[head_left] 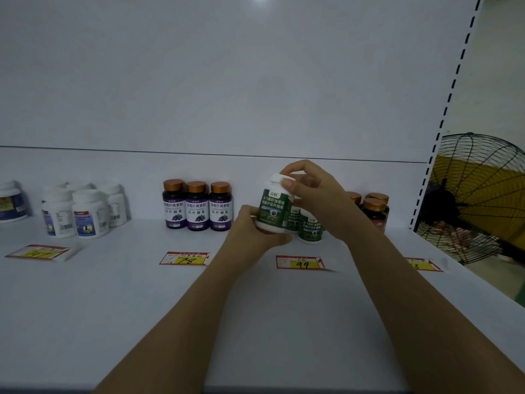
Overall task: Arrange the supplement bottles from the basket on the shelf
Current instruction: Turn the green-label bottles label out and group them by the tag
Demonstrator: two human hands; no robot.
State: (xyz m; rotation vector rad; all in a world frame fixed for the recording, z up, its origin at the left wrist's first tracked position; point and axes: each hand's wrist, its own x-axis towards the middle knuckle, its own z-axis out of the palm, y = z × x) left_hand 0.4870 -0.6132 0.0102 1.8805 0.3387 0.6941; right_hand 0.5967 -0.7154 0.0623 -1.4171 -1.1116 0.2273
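A white bottle with a green label (pixel 272 210) is held just above the white shelf (pixel 255 308), slightly tilted. My left hand (pixel 255 231) grips its base from the left and below. My right hand (pixel 309 191) pinches its white cap from the right. Behind it stand two more green-label bottles (pixel 311 227), partly hidden by the held bottle and my right wrist. The basket is out of view.
Three purple-label bottles with copper caps (pixel 197 207) stand to the left, several white bottles (pixel 82 211) farther left. Dark copper-capped bottles (pixel 375 210) stand at the right. Price tags (pixel 302 263) lie along the shelf. A black fan (pixel 483 194) stands beyond the right upright.
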